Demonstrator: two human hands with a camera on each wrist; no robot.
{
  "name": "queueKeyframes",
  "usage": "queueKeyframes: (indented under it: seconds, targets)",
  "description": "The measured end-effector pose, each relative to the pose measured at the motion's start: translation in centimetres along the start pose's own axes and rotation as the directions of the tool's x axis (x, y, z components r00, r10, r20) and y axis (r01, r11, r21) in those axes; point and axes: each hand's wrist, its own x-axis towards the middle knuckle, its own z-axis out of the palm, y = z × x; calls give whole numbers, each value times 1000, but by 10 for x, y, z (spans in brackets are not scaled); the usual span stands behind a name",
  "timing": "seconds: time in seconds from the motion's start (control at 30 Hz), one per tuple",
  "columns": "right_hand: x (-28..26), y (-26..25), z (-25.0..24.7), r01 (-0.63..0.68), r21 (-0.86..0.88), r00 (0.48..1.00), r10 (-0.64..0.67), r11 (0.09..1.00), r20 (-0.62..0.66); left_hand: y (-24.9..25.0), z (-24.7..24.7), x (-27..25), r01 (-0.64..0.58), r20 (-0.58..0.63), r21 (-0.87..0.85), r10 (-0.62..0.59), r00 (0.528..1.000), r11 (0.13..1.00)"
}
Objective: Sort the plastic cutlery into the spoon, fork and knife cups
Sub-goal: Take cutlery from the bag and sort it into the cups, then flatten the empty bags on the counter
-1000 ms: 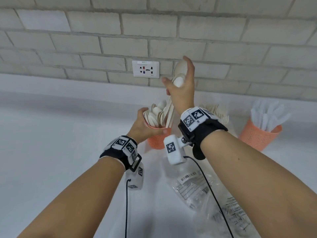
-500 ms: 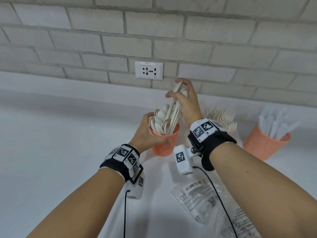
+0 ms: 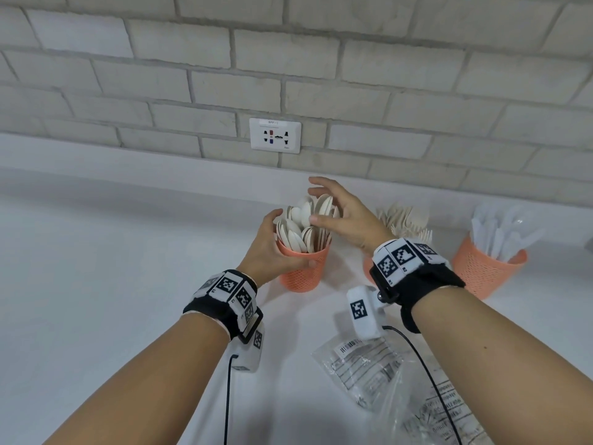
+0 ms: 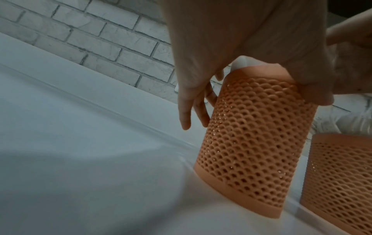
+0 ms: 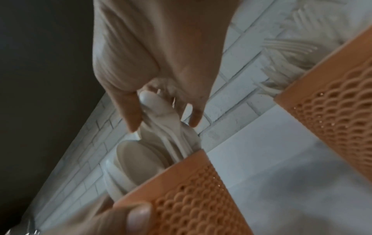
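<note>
An orange mesh spoon cup (image 3: 305, 274) (image 4: 251, 135) (image 5: 191, 198) stands on the white counter, full of cream spoons (image 3: 295, 232) (image 5: 136, 159). My left hand (image 3: 272, 245) grips the cup by its rim, thumb on the near side. My right hand (image 3: 321, 202) hovers over the spoon bowls with fingers spread and nearly straight; its thumb touches the spoon tops. To the right, the fork cup (image 3: 367, 271) (image 4: 338, 174) is mostly hidden behind my right wrist, its forks (image 3: 404, 220) showing above. The knife cup (image 3: 484, 271) with white knives (image 3: 500, 232) stands at the far right.
Clear plastic bags (image 3: 362, 364) with printed labels lie on the counter under my right forearm. A brick wall with a power outlet (image 3: 275, 135) rises right behind the cups. Camera cables hang from both wrists.
My right hand came down with a bundle of spoons, set them in the spoon cup and spread its fingers off them. The left hand kept hold of the cup.
</note>
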Motion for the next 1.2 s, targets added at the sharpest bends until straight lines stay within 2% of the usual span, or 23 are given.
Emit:
queueKeyframes:
  seconds: [0.1,0.13,0.2,0.3,0.43,0.53,0.63,0.73,0.83,0.9,0.97,1.0,1.03,1.07,1.1,1.13,1.17,1.2]
  targets:
    - [-1,0,2,28,-235,973,-80,971,-214,3,0,0,-4,-11,24,4,1000,1000]
    - [-1,-1,3,34,-298,964,-109,954,-241,5,0,0,-5,-7,36,5,1000,999]
    - [1,-4,4,48,-357,971,-127,933,-202,5,0,0,-13,2,51,13,1000,999]
    - [9,-9,4,10,-425,990,-68,905,-123,7,-1,0,-26,5,64,26,1000,998]
    - [7,-12,11,-20,-681,997,65,732,41,13,3,2,-37,-1,35,37,999,999]
    - [1,-15,14,-71,-760,962,245,646,119,15,8,5,-40,-12,55,41,999,998]
    - [2,-22,19,-133,-809,912,390,573,126,16,8,5,-53,5,76,53,999,996]
    - [-2,-32,20,-175,-801,904,415,572,99,22,7,-2,-25,14,91,24,1000,996]
    - [-21,-45,8,-168,-786,956,294,596,19,32,2,-13,-7,-35,173,14,999,985]
    - [-40,-55,-7,-142,-744,980,197,653,-14,37,2,-23,-68,-175,230,110,978,971]
    - [-62,-64,-24,-106,-713,986,164,693,13,49,10,-41,-187,-320,236,258,912,954]
    - [-74,-65,-32,-84,-709,985,168,700,49,59,18,-52,-238,-347,257,319,882,937]
    - [-86,-64,-39,-55,-704,978,179,708,104,67,30,-65,-276,-326,284,364,873,918]
    - [-100,-60,-47,-20,-692,966,193,722,173,76,43,-79,-323,-246,309,403,881,895]
    - [-114,-56,-56,9,-683,946,215,731,243,83,57,-93,-366,-114,343,425,898,865]
    - [-129,-50,-66,30,-691,915,257,722,309,89,72,-107,-385,54,401,398,916,831]
    - [-147,-42,-75,40,-724,866,337,689,369,93,87,-122,-378,227,484,304,925,789]
    - [-164,-31,-82,43,-767,796,442,640,413,94,102,-136,-344,374,581,134,918,738]
